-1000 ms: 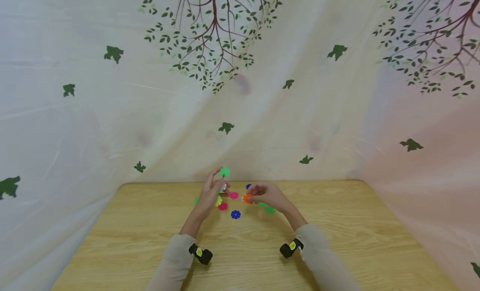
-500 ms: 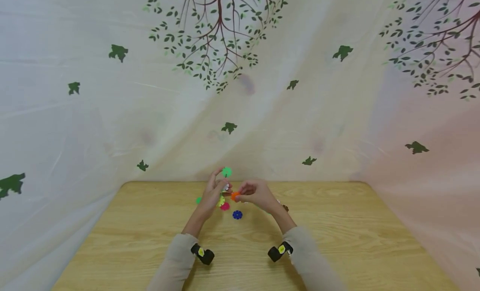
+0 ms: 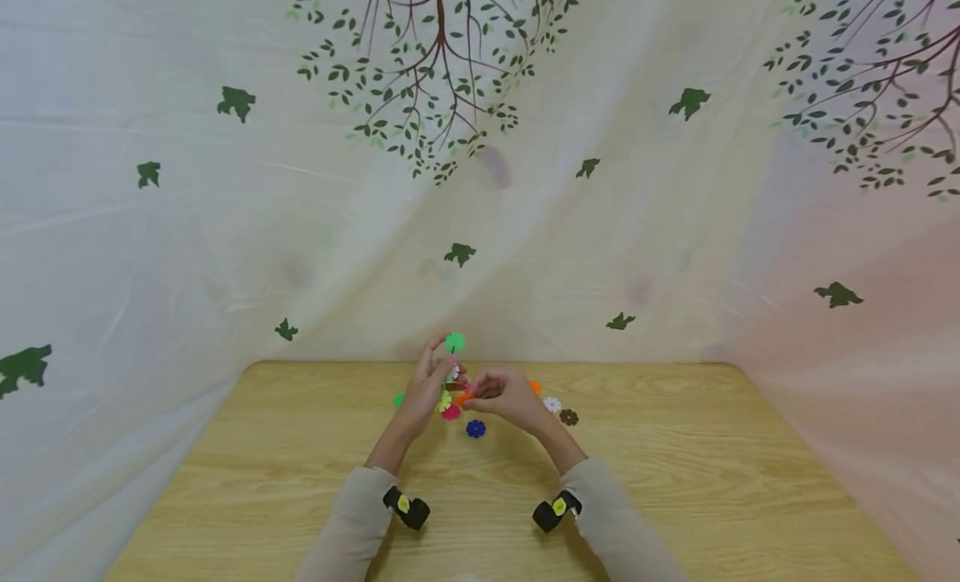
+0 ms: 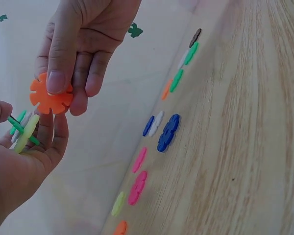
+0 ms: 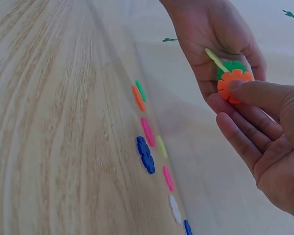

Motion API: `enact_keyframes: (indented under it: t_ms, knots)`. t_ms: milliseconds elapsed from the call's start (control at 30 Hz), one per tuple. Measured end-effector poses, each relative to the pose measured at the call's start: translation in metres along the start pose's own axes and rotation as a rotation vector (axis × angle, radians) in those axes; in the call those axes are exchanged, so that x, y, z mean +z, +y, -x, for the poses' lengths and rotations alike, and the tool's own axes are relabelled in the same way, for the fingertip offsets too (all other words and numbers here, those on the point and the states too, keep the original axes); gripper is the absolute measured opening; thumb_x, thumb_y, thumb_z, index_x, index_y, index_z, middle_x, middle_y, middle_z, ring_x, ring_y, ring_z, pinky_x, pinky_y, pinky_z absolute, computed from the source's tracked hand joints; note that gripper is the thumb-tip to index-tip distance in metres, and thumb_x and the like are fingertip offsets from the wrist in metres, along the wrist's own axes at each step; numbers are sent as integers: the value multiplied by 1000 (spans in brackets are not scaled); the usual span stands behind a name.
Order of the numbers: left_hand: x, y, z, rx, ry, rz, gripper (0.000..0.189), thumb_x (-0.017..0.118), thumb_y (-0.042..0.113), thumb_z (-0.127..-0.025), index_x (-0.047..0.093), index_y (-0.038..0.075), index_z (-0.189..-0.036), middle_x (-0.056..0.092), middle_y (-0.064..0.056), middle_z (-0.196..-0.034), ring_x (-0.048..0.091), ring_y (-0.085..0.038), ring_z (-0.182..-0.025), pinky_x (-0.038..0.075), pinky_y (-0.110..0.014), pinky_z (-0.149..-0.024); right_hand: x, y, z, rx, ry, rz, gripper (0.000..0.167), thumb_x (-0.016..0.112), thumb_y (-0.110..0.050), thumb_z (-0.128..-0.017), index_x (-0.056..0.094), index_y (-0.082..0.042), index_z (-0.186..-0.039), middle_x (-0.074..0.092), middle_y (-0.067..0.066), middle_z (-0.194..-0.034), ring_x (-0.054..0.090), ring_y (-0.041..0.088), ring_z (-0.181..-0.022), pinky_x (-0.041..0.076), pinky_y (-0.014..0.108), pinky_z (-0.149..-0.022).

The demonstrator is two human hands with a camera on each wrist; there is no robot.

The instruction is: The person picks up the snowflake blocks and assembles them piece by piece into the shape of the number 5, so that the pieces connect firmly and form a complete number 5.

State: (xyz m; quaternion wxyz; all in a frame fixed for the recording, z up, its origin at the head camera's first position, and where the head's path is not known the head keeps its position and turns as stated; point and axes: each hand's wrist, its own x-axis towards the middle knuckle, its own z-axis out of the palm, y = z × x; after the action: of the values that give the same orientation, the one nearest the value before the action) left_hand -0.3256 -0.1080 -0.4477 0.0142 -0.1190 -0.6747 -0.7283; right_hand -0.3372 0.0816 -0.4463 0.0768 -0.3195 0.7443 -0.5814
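Note:
My left hand point(image 3: 422, 394) grips a small joined cluster of notched plastic snowflake discs. A green disc point(image 3: 455, 342) stands at its top; a yellow disc point(image 4: 27, 133) and a white one also show, slotted together near the palm. Between thumb and fingers, my right hand point(image 3: 513, 401) pinches an orange snowflake disc point(image 4: 51, 96). In the right wrist view the orange disc overlaps the cluster's green disc point(image 5: 230, 67), close to the yellow one; whether they are slotted together I cannot tell. Both hands are raised above the far part of the table.
Loose discs lie on the wooden table point(image 3: 480, 515): a blue disc point(image 3: 476, 429) in front of the hands, a pink disc point(image 4: 137, 188) by it, a white disc point(image 3: 552, 405) and a brown disc point(image 3: 569, 417) at right. A printed curtain point(image 3: 337, 257) hangs behind the table's far edge.
My right hand has moved left with the orange disc, up to the cluster in my left hand. The orange disc has turned more edge-on to the head view. The left hand has barely moved.

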Motion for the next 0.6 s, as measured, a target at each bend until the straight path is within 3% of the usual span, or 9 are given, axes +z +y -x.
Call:
enact_keyframes:
  t_ms: [133,300,500,600]
  knots:
    - [1,0,-1,0,4,7,55,40,23,-111,21,12,-161,61,-20,-113,63,-17,-92,55,-31,-90,2,0,-1,-13,11,5,14,76,3,-87,68,10,-97,72,27,-93,73,40,-87,61,24,-74]
    - [2,1,-1,0,16,28,53,40,21,-111,22,14,-160,61,-19,-112,63,-16,-92,55,-33,-92,4,0,-1,-25,24,17,13,77,3,-87,69,10,-95,71,28,-91,74,28,-82,60,21,-72]
    - [3,0,-1,38,19,40,52,41,21,-111,23,13,-159,59,-18,-114,62,-17,-93,56,-37,-95,6,0,-1,-48,47,39,11,76,2,-88,69,9,-93,72,27,-90,69,7,-76,60,21,-72]
    - [3,-1,-1,54,19,41,52,42,22,-111,23,13,-159,60,-19,-117,62,-17,-94,56,-37,-96,8,-1,0,-57,57,60,10,76,1,-88,69,7,-92,72,25,-90,68,7,-76,60,21,-72]
